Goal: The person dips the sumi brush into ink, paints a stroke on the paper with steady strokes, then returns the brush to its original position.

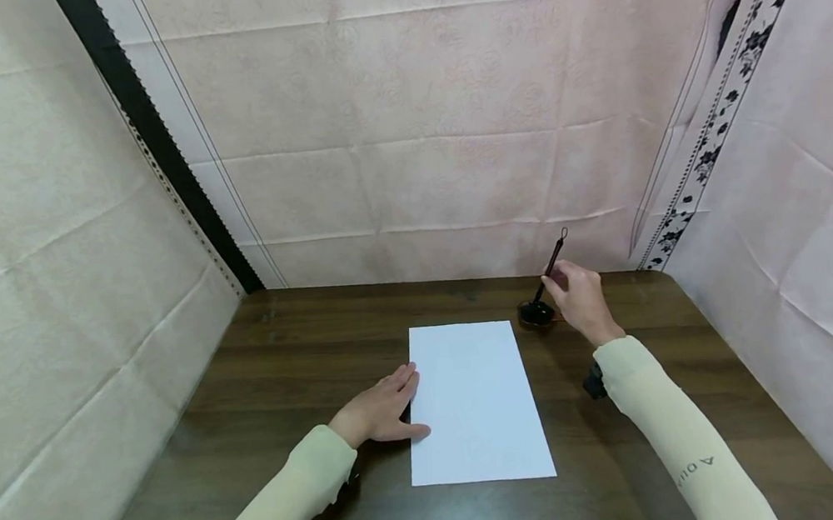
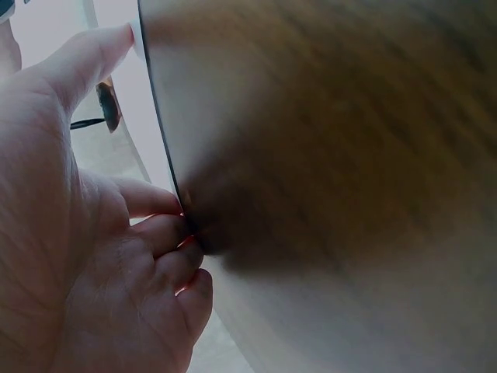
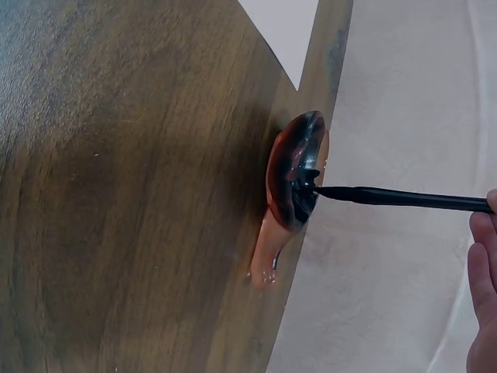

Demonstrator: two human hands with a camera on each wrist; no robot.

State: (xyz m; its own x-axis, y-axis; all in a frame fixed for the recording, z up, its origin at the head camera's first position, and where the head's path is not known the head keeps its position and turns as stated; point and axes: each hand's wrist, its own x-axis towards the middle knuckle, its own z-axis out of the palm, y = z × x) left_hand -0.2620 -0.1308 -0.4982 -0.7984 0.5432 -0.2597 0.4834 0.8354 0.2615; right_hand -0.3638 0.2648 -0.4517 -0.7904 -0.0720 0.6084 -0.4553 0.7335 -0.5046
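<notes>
A blank white sheet of paper (image 1: 476,405) lies on the dark wooden table. My left hand (image 1: 380,407) rests at its left edge, fingers stretched out, the fingertips and thumb touching the paper. Beyond the sheet's far right corner my right hand (image 1: 577,299) pinches a black writing brush (image 3: 404,197) by its handle, which has a hanging loop at the top. The brush leans, its tip down in a small reddish-brown spoon-shaped dish (image 3: 266,241). Black ink shows wet inside the dish's bowl.
The dish stands near the back edge of the wooden table (image 1: 303,338). Pale cloth hangs behind the table (image 1: 417,185) and along both sides. A dark device (image 1: 594,381) is strapped at my right wrist.
</notes>
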